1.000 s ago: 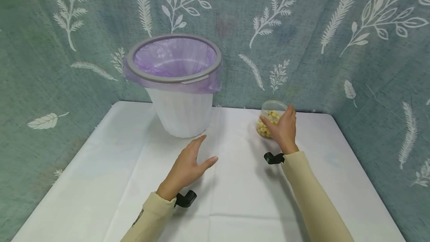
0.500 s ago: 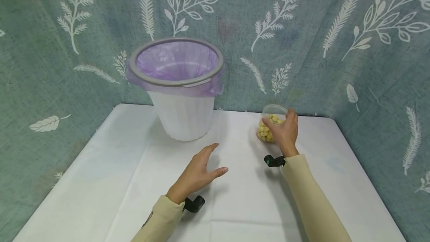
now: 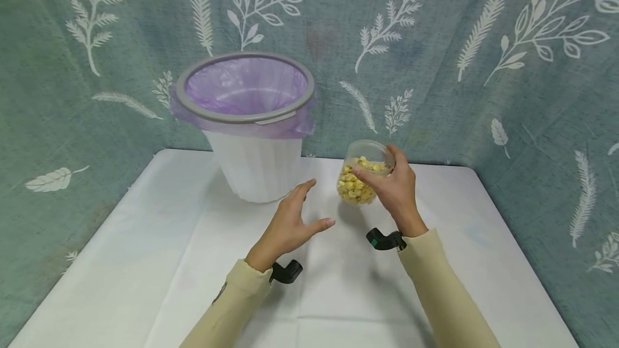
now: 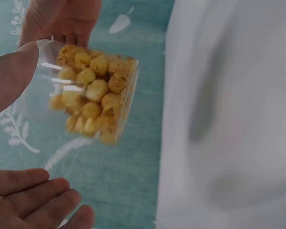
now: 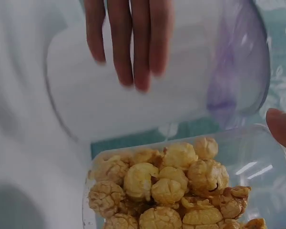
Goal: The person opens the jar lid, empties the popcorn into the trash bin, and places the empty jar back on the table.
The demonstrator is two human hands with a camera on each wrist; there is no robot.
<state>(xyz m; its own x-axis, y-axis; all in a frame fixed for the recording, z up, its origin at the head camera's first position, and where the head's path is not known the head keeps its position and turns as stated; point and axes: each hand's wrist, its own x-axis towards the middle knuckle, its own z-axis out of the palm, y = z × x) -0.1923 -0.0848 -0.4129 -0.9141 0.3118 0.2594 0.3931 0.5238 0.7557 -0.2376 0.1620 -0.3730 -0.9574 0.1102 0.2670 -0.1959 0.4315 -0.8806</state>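
Observation:
A clear plastic jar partly filled with yellow popcorn hangs a little above the white table, slightly tilted. My right hand grips it near the rim, thumb on the near side and fingers round the far side. No lid shows on it. To the left, my left hand hovers over the table with fingers extended and thumb spread, holding nothing. In the left wrist view the jar appears beyond the left thumb and fingers. Caramel-coloured popcorn fills the lower part of the right wrist view.
A white bin with a grey rim ring and a purple liner bag stands at the back left of the white-covered table. Behind it and on both sides hangs a green leaf-patterned curtain.
My right hand has lifted the popcorn jar off the table and carried it left, towards the bin. My left hand has moved somewhat right and forward, closer to the jar.

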